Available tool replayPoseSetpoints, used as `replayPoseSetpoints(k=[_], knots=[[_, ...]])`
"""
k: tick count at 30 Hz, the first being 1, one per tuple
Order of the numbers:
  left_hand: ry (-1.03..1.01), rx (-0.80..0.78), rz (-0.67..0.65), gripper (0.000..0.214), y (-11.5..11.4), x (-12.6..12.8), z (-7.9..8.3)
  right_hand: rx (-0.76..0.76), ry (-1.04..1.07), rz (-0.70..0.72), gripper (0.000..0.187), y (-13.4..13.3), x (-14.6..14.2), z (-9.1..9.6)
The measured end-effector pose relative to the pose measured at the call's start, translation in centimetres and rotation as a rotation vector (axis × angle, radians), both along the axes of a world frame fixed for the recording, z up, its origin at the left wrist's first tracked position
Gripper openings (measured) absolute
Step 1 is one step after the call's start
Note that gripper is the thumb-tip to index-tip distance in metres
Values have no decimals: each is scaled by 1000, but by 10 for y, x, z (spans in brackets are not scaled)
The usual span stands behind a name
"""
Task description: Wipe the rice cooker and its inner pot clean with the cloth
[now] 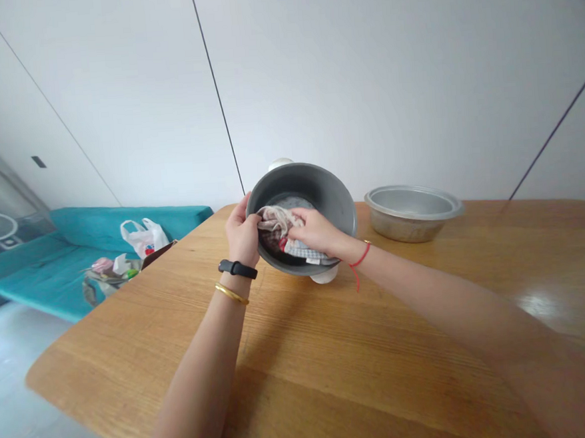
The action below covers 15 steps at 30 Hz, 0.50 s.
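At the centre of the frame the left hand [242, 232] is closed on the left rim of a grey pot [340, 199], its thumb over the edge and its other fingers hidden behind the wall. The right hand [318, 234] is inside the pot, its fingers curled on a bunched checked cloth [300, 249] that lies against the lower inner wall — the fingertips are buried in the folds, and whether the left thumb also touches the cloth is hard to tell. One pot shows, tilted with its mouth towards the camera, with two white handles [325, 277], both partly hidden by its body. One metal basin [413, 230] stands right of centre on the wooden table [342, 362]. At the left, one white plastic bag [146, 238] sits on a teal sofa [117, 221] — the small items beside it are blurred, and the sofa is cut off by the frame edge.
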<state>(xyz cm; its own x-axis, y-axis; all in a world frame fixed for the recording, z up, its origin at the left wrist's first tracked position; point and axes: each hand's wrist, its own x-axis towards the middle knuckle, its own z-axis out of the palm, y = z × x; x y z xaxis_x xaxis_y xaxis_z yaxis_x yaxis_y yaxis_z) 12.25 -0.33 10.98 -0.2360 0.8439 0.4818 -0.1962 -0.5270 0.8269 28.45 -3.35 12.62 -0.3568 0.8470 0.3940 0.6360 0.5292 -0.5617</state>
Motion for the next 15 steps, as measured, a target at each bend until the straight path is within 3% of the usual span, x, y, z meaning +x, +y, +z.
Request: replayPoseSetpoints(k=[2, 4, 7, 12, 15], knots=[[19, 10, -22, 67, -1, 1, 0, 240, -8, -109, 52, 7, 5, 11], [45, 26, -27, 69, -1, 2, -1, 378, -116, -218, 54, 15, 5, 17], [59, 25, -5, 71, -1, 2, -2, 336, -413, -262, 48, 23, -6, 9], [18, 2, 65, 71, -1, 0, -1, 335, -690, 41, 42, 17, -25, -21], [21, 9, 64, 71, -2, 0, 0, 360, -711, 136, 42, 20, -19, -21]])
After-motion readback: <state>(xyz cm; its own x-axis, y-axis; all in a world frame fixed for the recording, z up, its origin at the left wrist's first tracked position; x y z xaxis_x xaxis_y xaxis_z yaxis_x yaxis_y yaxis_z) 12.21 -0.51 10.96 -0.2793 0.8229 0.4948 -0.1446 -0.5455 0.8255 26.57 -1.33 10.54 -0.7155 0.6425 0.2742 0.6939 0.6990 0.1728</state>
